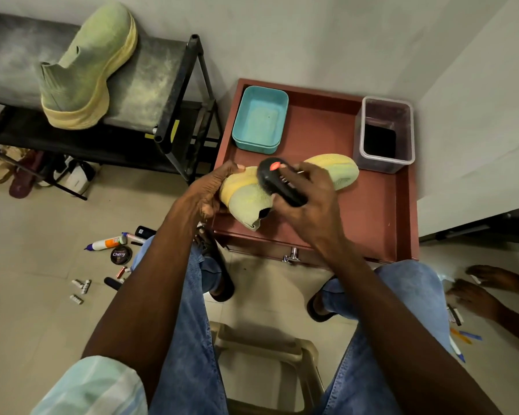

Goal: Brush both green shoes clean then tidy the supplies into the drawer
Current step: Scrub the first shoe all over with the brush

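While fingers (210,187) grip shoe (249,199), brush (279,182) above

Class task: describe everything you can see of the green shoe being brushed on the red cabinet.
The green shoe is a laceless slip-on with a knit-looking upper and thick yellow sole. It lies on its side on the red cabinet top, toe towards the clear tub. The left hand grips its heel end; the right hand presses a black brush against it.
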